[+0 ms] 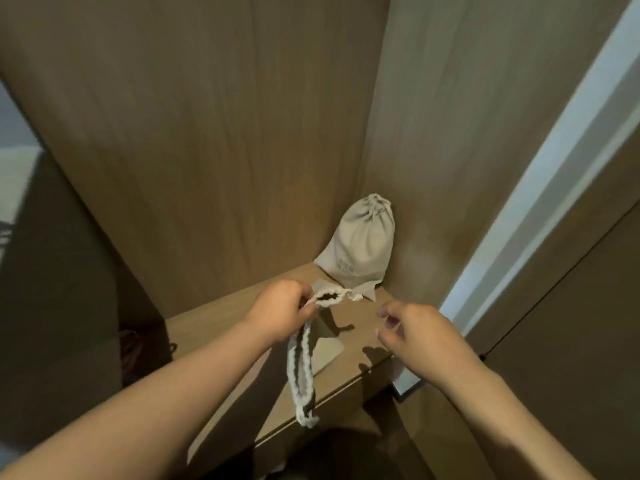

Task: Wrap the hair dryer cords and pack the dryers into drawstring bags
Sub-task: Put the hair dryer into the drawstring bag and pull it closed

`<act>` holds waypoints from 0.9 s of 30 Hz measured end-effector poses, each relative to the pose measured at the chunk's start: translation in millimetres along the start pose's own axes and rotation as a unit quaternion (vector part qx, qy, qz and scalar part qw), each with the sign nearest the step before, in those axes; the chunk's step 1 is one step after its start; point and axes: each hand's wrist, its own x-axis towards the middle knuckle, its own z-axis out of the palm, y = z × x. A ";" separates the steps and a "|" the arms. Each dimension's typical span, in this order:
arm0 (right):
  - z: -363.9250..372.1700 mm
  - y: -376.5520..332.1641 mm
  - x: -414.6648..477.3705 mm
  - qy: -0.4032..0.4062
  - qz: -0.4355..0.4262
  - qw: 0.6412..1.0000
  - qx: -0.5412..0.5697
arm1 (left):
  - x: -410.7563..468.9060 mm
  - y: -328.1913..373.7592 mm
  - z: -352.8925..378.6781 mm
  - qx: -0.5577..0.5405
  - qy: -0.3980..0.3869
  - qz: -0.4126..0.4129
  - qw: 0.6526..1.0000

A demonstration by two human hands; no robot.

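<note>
Left hand (277, 313) pinches the drawstring bag (333, 293) at its gathered mouth, cord loop (306, 420) dangling, while the right hand (415, 336) hovers loose-fingered and empty; best it takes the opposite rim and spreads it wide.

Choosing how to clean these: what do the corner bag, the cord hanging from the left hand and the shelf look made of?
Corner bag: matte beige cloth, likely cotton or linen; it creases softly.
Cord: thick white twisted rope, probably cotton; fuzzy edges.
Shelf: wood-look board, matte, possibly laminate; it matches the grained walls.
</note>
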 end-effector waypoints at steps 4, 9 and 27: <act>-45.7 -26.3 -44.1 0.040 -0.011 0.999 -0.008 | -32.0 40.3 -67.8 -0.028 0.060 0.036 0.997; -99.2 -67.7 -95.4 0.128 -0.055 0.990 0.013 | -79.4 79.1 -156.8 0.022 0.107 0.148 0.983; -202.1 -239.1 -165.2 0.237 -0.208 0.928 0.197 | -262.1 58.7 -313.5 -0.043 0.121 0.150 0.980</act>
